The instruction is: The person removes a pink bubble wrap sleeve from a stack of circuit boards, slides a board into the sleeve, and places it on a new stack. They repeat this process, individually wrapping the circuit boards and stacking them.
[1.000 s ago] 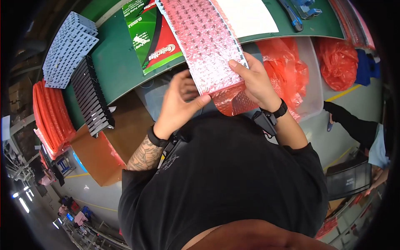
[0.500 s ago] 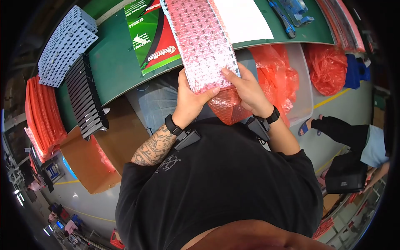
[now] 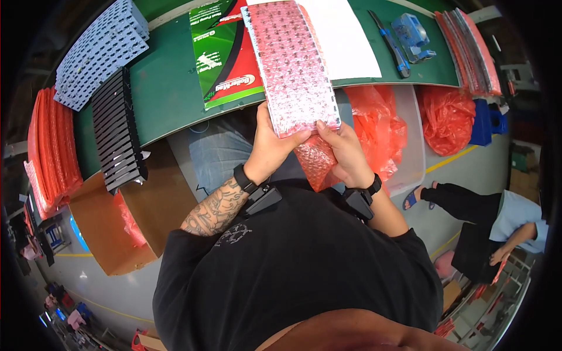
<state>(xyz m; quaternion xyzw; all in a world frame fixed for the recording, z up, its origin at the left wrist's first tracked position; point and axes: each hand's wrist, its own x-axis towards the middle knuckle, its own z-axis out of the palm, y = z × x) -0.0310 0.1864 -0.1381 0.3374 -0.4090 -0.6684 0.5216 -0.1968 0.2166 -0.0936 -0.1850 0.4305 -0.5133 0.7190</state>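
Note:
A long flat panel in a pink bubble-wrap bag [image 3: 293, 64] is in my hands, its far part over the green table and its near end past the edge. Rows of small dark parts show through the wrap. My left hand [image 3: 271, 145] grips its near left corner, the thumb lying across the near end. At the near right corner, my right hand [image 3: 350, 153] pinches, thumb on top and fingers underneath. The bag's loose red end [image 3: 316, 161] hangs between my hands. Beneath the panel lies a green and red printed sheet [image 3: 225, 64], with a white sheet [image 3: 345, 41] beside it.
On the green table [image 3: 164, 76] stand pale blue dotted panels [image 3: 102, 55], a black slotted rack [image 3: 117, 131], a blue cutter [image 3: 391, 47] and a tape dispenser [image 3: 413, 35]. Red bubble bags [image 3: 52, 152] stand left. An open carton [image 3: 111, 228] and a bag-filled clear bin [image 3: 413, 164] flank me. A person carries a black box [image 3: 474, 251].
My right hand has slid down to the near corner, its thumb now at the edge. More of the bag's loose end hangs down. The whole view has shifted a little.

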